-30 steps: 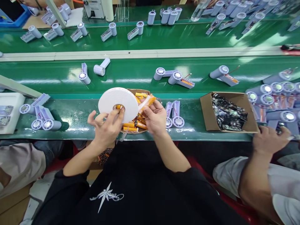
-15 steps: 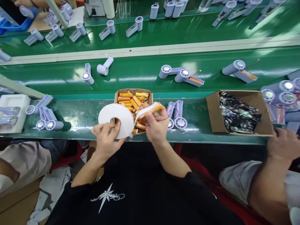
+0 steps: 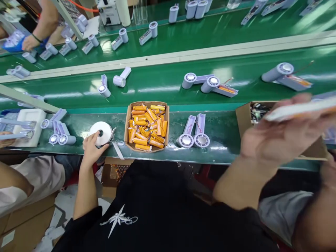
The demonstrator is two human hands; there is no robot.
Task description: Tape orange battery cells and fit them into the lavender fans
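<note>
Left hand [image 3: 91,149] touches a white tape roll [image 3: 106,131] at its core on the green bench [image 3: 219,134]; whether it grips cannot be told. Right hand [image 3: 273,140], blurred, clasps a white-and-orange piece [image 3: 301,110], perhaps a taped battery. The roll should handle light, its loose end [image 3: 118,151] sticky, best held by core and rim.

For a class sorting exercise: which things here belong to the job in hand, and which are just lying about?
Job in hand, it seems:
white tape roll, touched by the left hand
blurred white-and-orange piece, in the right hand
orange-wrapped cells in the cardboard box
lavender housings, probably

Apparently lying about:
box of circuit boards
white tray
white instrument
</note>
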